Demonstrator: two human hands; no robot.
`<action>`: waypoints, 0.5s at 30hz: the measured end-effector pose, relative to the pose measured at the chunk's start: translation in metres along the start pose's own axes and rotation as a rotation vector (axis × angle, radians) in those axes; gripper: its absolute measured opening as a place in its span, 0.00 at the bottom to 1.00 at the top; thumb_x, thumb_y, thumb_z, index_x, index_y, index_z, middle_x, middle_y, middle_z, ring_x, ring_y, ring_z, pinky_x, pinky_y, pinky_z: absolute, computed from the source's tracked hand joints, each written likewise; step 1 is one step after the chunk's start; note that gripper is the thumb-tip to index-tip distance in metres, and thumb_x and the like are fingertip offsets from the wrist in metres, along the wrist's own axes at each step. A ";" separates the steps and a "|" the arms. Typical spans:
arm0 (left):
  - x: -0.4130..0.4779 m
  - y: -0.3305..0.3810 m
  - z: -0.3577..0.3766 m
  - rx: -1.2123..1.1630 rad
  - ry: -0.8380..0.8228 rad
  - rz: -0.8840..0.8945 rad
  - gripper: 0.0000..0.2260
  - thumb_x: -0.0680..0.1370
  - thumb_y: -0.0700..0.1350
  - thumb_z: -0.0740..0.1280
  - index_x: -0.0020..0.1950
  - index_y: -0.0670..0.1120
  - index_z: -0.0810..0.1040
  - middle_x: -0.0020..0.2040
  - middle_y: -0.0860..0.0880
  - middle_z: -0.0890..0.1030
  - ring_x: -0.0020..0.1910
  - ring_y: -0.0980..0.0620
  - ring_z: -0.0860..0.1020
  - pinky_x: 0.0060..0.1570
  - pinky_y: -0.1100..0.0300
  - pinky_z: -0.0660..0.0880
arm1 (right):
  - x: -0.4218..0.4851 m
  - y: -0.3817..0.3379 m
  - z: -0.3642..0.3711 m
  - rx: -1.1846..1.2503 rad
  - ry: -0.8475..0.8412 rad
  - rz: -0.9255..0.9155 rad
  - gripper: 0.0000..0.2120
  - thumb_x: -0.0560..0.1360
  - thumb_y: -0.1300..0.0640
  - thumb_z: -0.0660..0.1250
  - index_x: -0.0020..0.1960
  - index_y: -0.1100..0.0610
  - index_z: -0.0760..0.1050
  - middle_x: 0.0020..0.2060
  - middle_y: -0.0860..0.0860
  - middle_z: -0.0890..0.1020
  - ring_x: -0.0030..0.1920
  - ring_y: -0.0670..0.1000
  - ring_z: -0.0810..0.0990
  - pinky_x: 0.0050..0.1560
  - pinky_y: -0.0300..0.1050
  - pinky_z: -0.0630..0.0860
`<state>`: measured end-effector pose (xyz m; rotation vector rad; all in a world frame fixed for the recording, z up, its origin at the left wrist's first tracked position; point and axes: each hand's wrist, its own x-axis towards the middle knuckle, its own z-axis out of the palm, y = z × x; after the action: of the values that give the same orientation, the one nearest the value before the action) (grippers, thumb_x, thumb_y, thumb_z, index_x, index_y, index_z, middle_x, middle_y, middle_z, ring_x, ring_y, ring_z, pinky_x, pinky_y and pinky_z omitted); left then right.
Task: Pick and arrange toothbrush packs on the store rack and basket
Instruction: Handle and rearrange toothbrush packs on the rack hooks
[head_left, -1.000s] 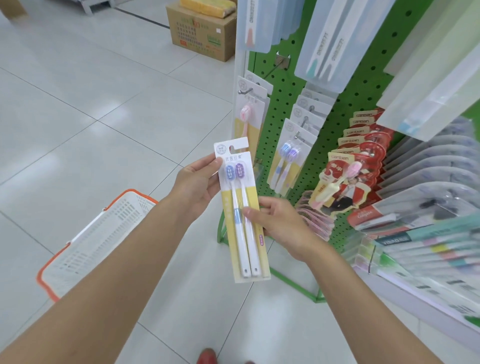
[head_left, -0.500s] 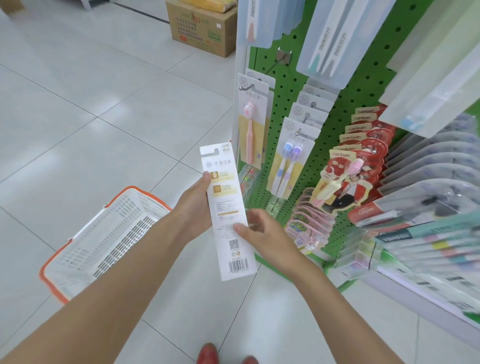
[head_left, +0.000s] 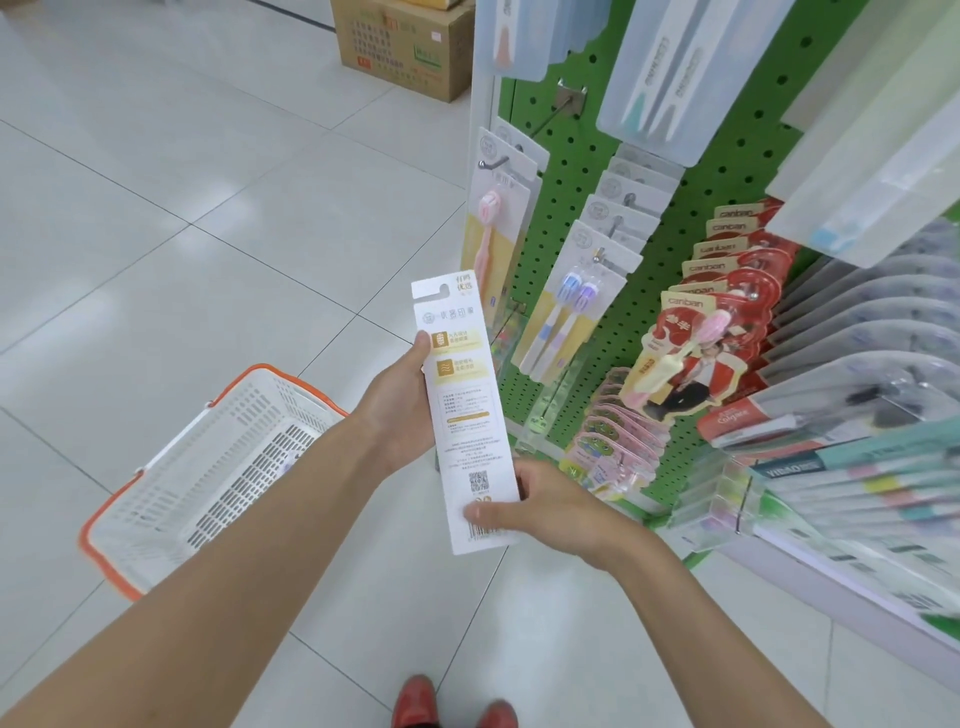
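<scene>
A toothbrush pack (head_left: 464, 415) stands upright between my hands, its white printed back with a barcode facing me. My left hand (head_left: 400, 410) grips its left edge near the middle. My right hand (head_left: 550, 512) pinches its lower right corner, thumb across the barcode. The green pegboard rack (head_left: 566, 171) rises just right of the pack, with matching two-brush packs (head_left: 566, 312) and a pink single-brush pack (head_left: 491, 234) hanging on hooks. A white basket with an orange rim (head_left: 208, 467) sits on the floor below my left forearm.
Red cartoon packs (head_left: 696, 332), small pink packs (head_left: 613, 441) and clear boxed brushes (head_left: 857, 332) fill the rack to the right. A cardboard box (head_left: 400, 47) stands on the tiled floor behind the rack. Red shoe tips (head_left: 452, 706) show at the bottom edge.
The pack was flipped from its brush side to its printed back. My right hand slid from the pack's middle down to its lower corner.
</scene>
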<state>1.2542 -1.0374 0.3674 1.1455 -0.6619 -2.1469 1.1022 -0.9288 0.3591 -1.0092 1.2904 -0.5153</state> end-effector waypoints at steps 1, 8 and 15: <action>-0.001 -0.001 0.002 0.015 -0.021 -0.005 0.23 0.84 0.57 0.49 0.71 0.47 0.72 0.64 0.44 0.79 0.62 0.45 0.79 0.56 0.47 0.75 | 0.002 -0.002 0.000 -0.008 0.045 -0.011 0.11 0.76 0.55 0.72 0.57 0.47 0.78 0.51 0.41 0.85 0.52 0.42 0.83 0.56 0.39 0.78; -0.014 -0.001 0.021 0.168 -0.159 0.064 0.19 0.85 0.53 0.52 0.71 0.48 0.72 0.62 0.45 0.81 0.60 0.43 0.80 0.54 0.50 0.79 | 0.014 -0.034 -0.004 -0.258 0.796 -0.410 0.21 0.77 0.61 0.67 0.69 0.52 0.72 0.65 0.43 0.71 0.59 0.42 0.73 0.54 0.29 0.73; -0.023 0.001 0.029 0.352 -0.260 0.172 0.18 0.83 0.49 0.56 0.73 0.57 0.69 0.63 0.55 0.80 0.60 0.53 0.79 0.58 0.56 0.75 | 0.012 -0.054 0.000 -0.024 0.624 -0.382 0.31 0.78 0.41 0.65 0.77 0.48 0.61 0.69 0.38 0.70 0.69 0.37 0.67 0.68 0.42 0.68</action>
<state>1.2401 -1.0176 0.3948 0.9440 -1.2493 -2.0999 1.1161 -0.9652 0.3979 -1.1697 1.6523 -1.1780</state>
